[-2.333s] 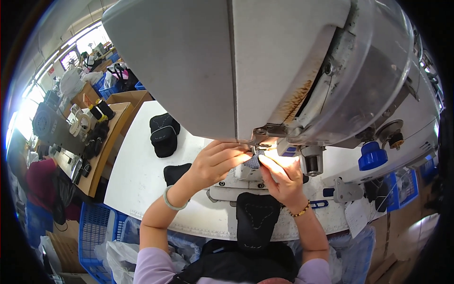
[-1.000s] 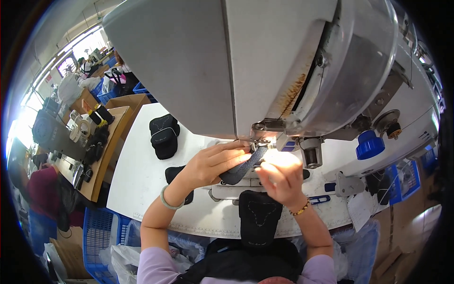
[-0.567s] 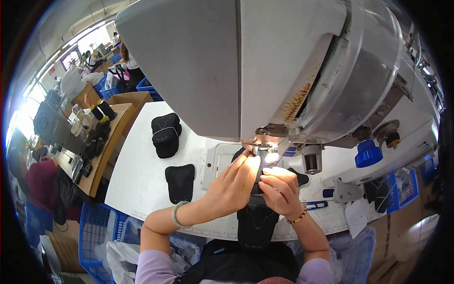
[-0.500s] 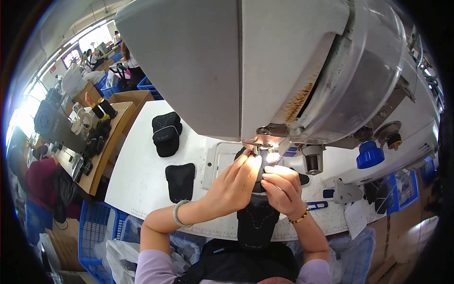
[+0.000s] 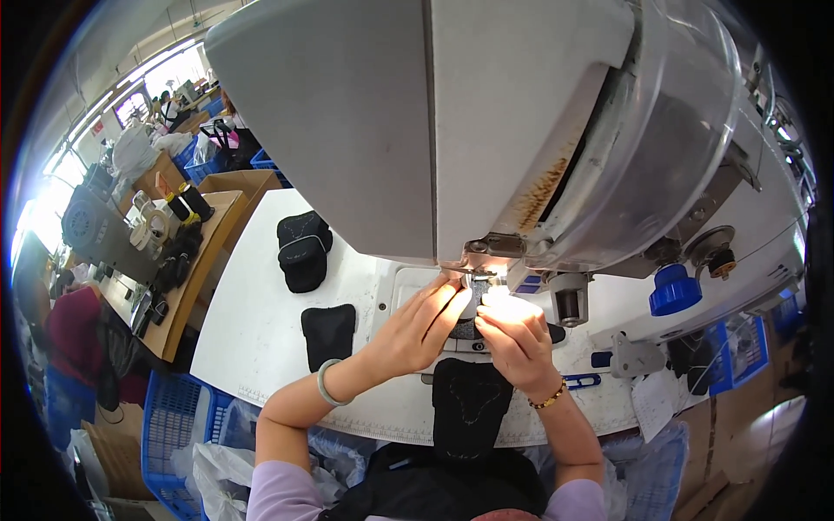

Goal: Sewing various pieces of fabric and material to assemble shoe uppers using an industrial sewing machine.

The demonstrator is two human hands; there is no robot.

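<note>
Under the lit needle area of a large sewing machine (image 5: 339,130), my two hands hold a small dark grey fabric piece (image 5: 466,331). My left hand (image 5: 413,334) comes in from the left, its fingertips pressed on the piece beside the metal clamp (image 5: 493,247). On the other side, my right hand (image 5: 519,347) pinches the piece between thumb and fingers. Glare and fingers hide part of it. Close to my body, a black padded piece (image 5: 469,412) with faint stitch lines overhangs the table's front edge. Black pieces (image 5: 304,260) and a flat black one (image 5: 328,339) lie to the left.
A blue snips-like tool (image 5: 584,380) lies right of my wrist on the white table (image 5: 243,330). Blue crates (image 5: 165,434) with plastic bags stand below left. A wooden bench (image 5: 195,278) holds thread cones. A blue knob (image 5: 674,291) hangs from the machine at right.
The grey piece between my hands has shifted and shows more below my fingers. A white gap has opened between it and the near black padded piece. The view has shifted slightly.
</note>
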